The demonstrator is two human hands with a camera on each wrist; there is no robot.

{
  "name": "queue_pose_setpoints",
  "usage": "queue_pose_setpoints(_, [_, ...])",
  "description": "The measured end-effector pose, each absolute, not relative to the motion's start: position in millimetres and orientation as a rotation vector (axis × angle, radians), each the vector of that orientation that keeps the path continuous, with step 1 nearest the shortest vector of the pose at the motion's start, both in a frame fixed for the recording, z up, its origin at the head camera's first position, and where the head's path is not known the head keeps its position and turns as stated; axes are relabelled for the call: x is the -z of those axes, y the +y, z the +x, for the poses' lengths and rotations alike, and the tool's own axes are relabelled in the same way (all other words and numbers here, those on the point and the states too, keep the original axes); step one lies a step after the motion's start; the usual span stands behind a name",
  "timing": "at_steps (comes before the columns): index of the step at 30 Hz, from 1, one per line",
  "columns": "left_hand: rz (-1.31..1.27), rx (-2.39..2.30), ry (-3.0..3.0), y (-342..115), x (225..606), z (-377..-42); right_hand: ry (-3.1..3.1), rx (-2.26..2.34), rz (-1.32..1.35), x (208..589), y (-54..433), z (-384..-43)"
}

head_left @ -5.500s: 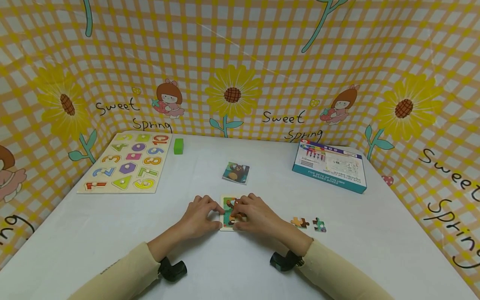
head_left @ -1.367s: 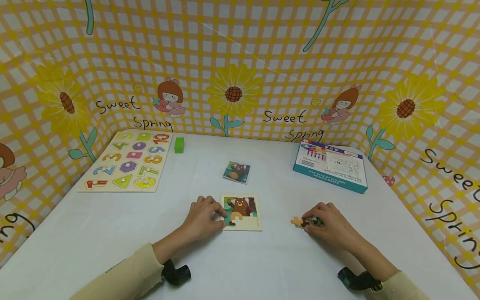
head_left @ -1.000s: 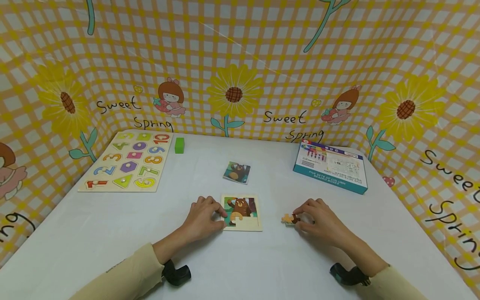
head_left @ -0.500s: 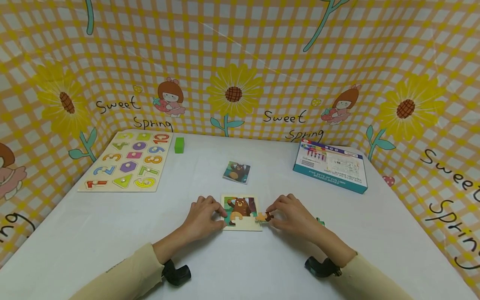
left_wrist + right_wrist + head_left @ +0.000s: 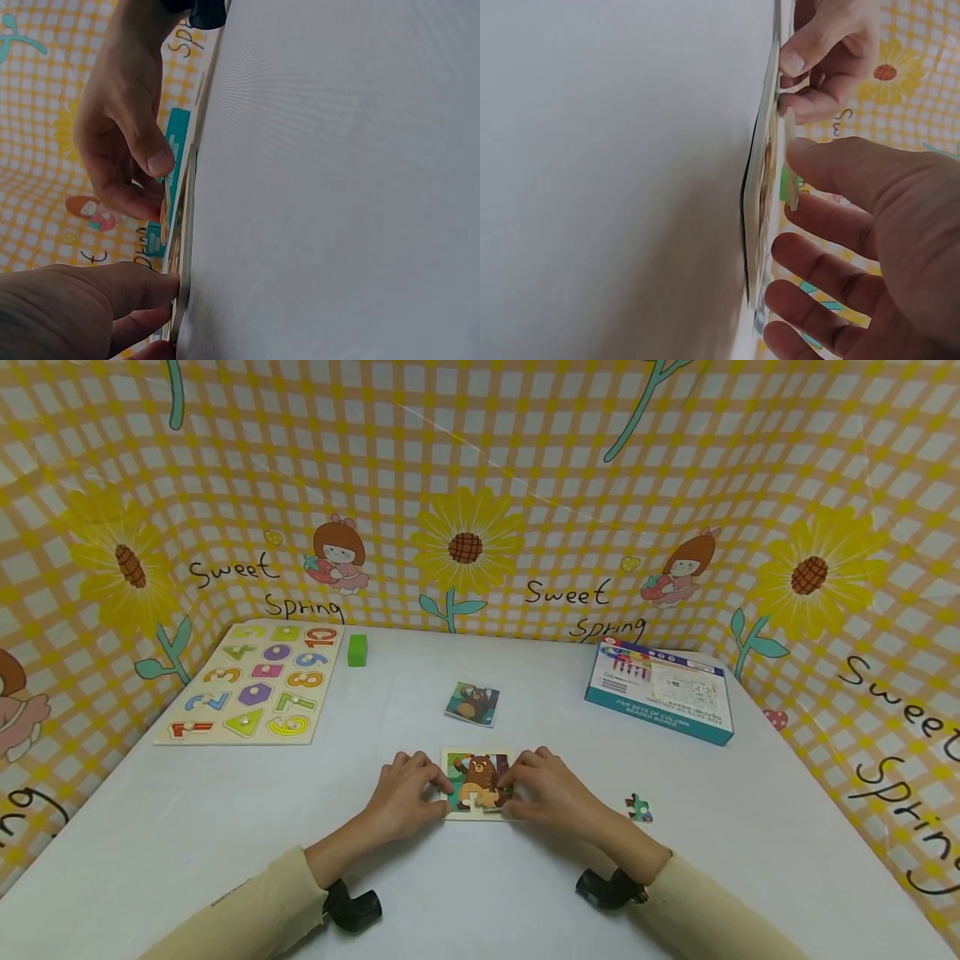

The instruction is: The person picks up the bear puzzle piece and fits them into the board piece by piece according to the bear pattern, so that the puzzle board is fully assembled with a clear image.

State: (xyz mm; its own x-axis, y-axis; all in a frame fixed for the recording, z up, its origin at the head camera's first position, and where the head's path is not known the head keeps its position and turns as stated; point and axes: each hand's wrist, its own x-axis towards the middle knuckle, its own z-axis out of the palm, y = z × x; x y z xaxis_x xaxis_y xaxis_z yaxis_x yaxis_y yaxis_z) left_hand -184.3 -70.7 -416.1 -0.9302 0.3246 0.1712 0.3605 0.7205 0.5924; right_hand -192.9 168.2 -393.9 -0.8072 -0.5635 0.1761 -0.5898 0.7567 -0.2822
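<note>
A small wooden jigsaw board [image 5: 480, 817] with a brown bear picture lies flat at the table's front middle. My left hand [image 5: 408, 791] holds its left edge between thumb and fingers. Over the board's lower right part, my right hand [image 5: 551, 789] pinches a tan and brown jigsaw piece [image 5: 489, 798] between thumb and index finger. The right wrist view shows this piece [image 5: 790, 124] edge-on, slightly above the board, the other fingers spread. A green jigsaw piece [image 5: 640, 808] lies on the table to the right of my right hand.
Behind the board lies a bear picture card [image 5: 472, 704]. A number and shape peg puzzle [image 5: 251, 685] is at the back left, beside a green block [image 5: 357, 651]. A teal and white box [image 5: 660, 692] lies at the back right. Patterned cloth [image 5: 465, 460] surrounds the table.
My right hand left the board, picked up the tan and brown piece at the right and carried it left over the board. My left hand stays at the board's left edge.
</note>
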Motion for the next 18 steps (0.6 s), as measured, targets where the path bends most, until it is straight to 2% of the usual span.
queue_pose_setpoints(18, [-0.571, 0.996, -2.864, -71, 417, -185, -2.902, -0.474, 0.936, 395, 154, -194])
